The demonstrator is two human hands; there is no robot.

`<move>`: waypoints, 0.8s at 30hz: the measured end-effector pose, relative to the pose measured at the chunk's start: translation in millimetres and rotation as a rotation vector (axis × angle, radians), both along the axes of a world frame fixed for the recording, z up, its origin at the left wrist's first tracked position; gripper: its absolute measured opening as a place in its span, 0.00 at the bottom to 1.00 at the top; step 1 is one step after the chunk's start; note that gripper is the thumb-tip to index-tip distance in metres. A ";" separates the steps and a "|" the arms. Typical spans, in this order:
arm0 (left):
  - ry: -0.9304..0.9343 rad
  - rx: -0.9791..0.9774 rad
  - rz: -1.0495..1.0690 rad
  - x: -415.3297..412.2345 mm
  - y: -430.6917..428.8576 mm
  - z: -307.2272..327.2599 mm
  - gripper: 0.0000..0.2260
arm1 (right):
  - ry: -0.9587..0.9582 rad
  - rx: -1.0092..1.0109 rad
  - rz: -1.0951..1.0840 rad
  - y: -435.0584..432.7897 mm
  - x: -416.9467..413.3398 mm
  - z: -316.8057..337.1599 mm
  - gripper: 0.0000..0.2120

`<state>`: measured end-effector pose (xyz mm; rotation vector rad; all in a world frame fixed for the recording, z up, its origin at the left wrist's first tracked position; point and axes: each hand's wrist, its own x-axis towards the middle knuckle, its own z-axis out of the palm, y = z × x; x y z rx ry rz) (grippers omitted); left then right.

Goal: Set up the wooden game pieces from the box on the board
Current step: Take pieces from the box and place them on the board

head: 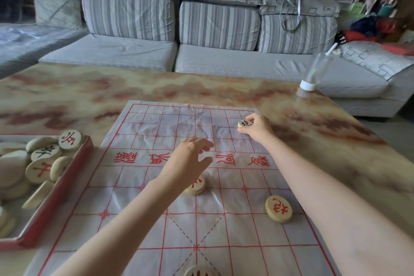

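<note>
A plastic sheet board point(156, 132) with red grid lines lies on the table. My right hand point(257, 127) pinches a round wooden piece with a black character point(245, 123) at the board's far right. My left hand point(190, 159) hovers over the board's middle, fingers spread and holding nothing. Just below it a red-marked piece point(197, 186) lies on the board, partly hidden by my wrist. Another red piece point(279, 208) sits at the near right, and a third point(199, 272) shows at the bottom edge. The red box point(56, 197) at left holds several pieces point(40, 163).
An upside-down clear bottle with a white cap point(313, 74) stands at the marbled table's point(67, 96) far right edge. A grey striped sofa point(201, 51) runs behind the table, with bags and clutter on its right end.
</note>
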<state>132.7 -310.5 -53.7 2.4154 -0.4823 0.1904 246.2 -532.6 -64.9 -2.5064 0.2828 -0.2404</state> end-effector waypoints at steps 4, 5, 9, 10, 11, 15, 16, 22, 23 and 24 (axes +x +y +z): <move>-0.002 -0.018 0.007 -2.1 7.8 0.3 0.14 | -0.020 -0.063 -0.029 1.4 -5.5 7.7 0.26; -0.004 -0.023 0.011 -2.7 9.9 0.6 0.13 | -0.043 -0.057 -0.037 3.5 -7.7 10.9 0.25; -0.001 -0.042 0.032 -8.3 26.4 4.9 0.14 | -0.114 0.006 0.063 25.4 -27.0 29.1 0.17; 0.001 -0.049 0.042 -10.5 33.7 6.7 0.15 | -0.113 0.034 0.117 34.8 -34.6 34.3 0.16; 0.006 -0.063 0.058 -12.5 41.9 8.6 0.15 | -0.102 0.062 0.176 45.9 -43.5 39.5 0.15; 0.029 -0.110 0.134 -27.0 81.9 15.5 0.13 | -0.039 0.107 0.363 96.2 -80.8 55.1 0.13; 0.025 -0.122 0.160 -32.3 92.3 17.5 0.13 | -0.026 0.121 0.405 108.1 -89.6 57.0 0.13; -0.037 -0.108 0.313 -61.4 151.5 29.2 0.11 | 0.027 0.162 0.565 164.8 -129.3 61.3 0.12; -0.046 -0.093 0.340 -64.7 161.6 30.6 0.11 | 0.038 0.159 0.582 172.8 -132.8 62.4 0.12; -0.059 -0.080 0.365 -68.3 171.3 31.6 0.10 | 0.049 0.156 0.596 180.4 -135.6 63.2 0.12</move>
